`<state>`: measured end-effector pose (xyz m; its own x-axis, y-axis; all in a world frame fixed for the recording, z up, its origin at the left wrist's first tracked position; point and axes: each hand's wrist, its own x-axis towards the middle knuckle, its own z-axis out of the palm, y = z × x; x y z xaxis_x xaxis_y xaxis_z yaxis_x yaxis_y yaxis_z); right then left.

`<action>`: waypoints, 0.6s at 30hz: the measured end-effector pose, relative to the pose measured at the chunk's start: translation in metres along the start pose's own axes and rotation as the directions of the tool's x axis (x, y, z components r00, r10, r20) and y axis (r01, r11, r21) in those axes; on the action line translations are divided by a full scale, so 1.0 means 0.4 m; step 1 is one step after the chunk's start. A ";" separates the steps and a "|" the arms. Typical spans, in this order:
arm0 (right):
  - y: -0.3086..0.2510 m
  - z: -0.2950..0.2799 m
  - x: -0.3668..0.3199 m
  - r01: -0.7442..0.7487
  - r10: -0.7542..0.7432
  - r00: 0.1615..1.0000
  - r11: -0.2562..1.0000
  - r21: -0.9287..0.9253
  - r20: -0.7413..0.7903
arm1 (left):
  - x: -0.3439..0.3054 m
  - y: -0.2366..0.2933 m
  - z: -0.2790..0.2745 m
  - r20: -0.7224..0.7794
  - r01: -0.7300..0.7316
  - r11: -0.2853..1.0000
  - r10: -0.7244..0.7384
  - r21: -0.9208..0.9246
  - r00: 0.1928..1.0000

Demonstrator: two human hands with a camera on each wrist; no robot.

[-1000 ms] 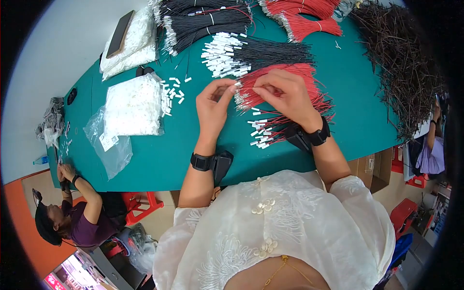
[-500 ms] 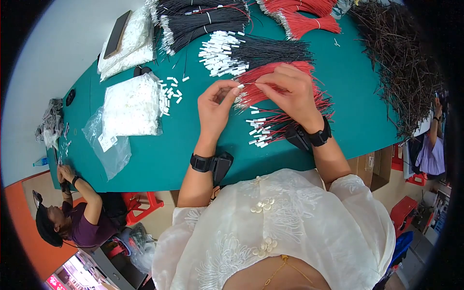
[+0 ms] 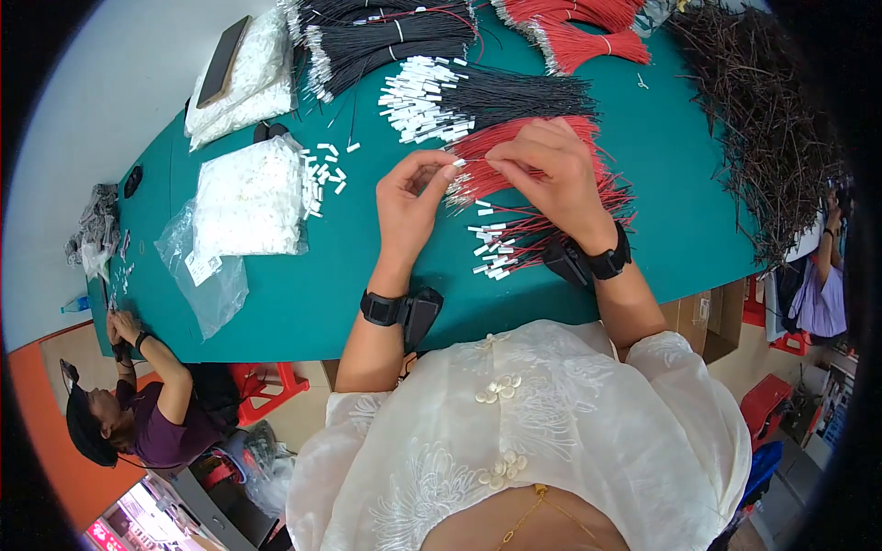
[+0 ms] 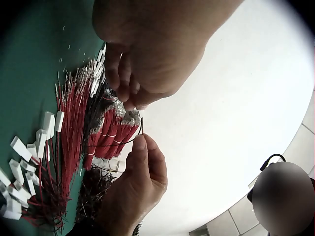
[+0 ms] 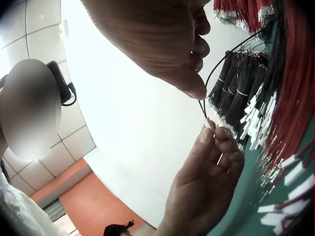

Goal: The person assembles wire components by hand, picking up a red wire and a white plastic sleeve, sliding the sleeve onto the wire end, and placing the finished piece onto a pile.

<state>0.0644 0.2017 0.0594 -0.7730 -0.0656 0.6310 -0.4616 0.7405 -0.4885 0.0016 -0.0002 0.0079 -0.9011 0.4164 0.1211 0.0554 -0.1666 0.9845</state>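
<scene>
My left hand point(image 3: 407, 207) pinches a small white connector point(image 3: 458, 163) between thumb and forefinger. Close on its right, my right hand point(image 3: 557, 179) pinches a thin dark wire point(image 5: 204, 109), which runs down to the connector in the right wrist view. Under the hands lies a fanned bundle of red wires point(image 3: 487, 142) with bare metal ends. Black wires with white connectors point(image 3: 418, 101) lie just beyond it. Nearer me are red wires with white connectors point(image 3: 496, 253).
A clear bag of white connectors point(image 3: 248, 197) lies left, beside loose connectors point(image 3: 317, 184). Tied black bundles point(image 3: 395, 55) and red bundles point(image 3: 597, 46) lie at the back, with a dark tangled heap point(image 3: 763, 119) at right. Another person point(image 3: 165, 413) sits at far left.
My right hand has risen slightly and moved a little away from my left. The white connector shows more clearly at my left fingertips, with wire between the hands.
</scene>
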 end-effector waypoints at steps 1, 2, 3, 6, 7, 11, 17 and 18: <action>0.001 0.000 0.000 0.015 -0.015 1.000 1.000 -0.005 0.003 | 0.000 -0.001 0.000 0.001 -0.002 1.000 0.002 -0.009 1.000; 0.001 -0.001 0.000 0.014 -0.014 1.000 1.000 -0.005 0.003 | 0.000 -0.001 0.001 0.001 -0.002 1.000 0.002 -0.009 1.000; 0.001 -0.001 0.001 0.019 -0.019 1.000 1.000 -0.009 0.006 | 0.000 0.000 0.000 0.001 -0.001 1.000 0.001 -0.007 1.000; 0.000 -0.002 0.001 0.027 -0.027 1.000 0.999 -0.017 0.012 | 0.001 0.002 0.000 0.000 0.002 1.000 -0.002 -0.002 1.000; -0.001 -0.003 0.001 0.031 -0.031 0.999 0.999 -0.021 0.012 | 0.001 0.003 -0.001 0.005 -0.005 1.000 0.004 0.008 1.000; -0.003 -0.001 0.000 0.041 -0.041 0.999 0.999 -0.033 0.020 | 0.000 0.001 -0.002 0.022 -0.027 0.999 0.026 0.045 0.999; -0.005 0.001 0.000 0.031 -0.030 0.999 0.999 -0.038 0.029 | -0.002 0.006 0.003 0.040 -0.036 0.995 0.032 0.094 0.999; -0.005 0.001 0.000 0.031 -0.030 0.999 0.999 -0.039 0.029 | -0.002 0.006 0.003 0.041 -0.036 0.995 0.032 0.093 0.999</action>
<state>0.0653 0.2000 0.0600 -0.7712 -0.1067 0.6276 -0.4678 0.7636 -0.4450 0.0031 0.0002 0.0104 -0.8805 0.4471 0.1576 0.1273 -0.0971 0.9871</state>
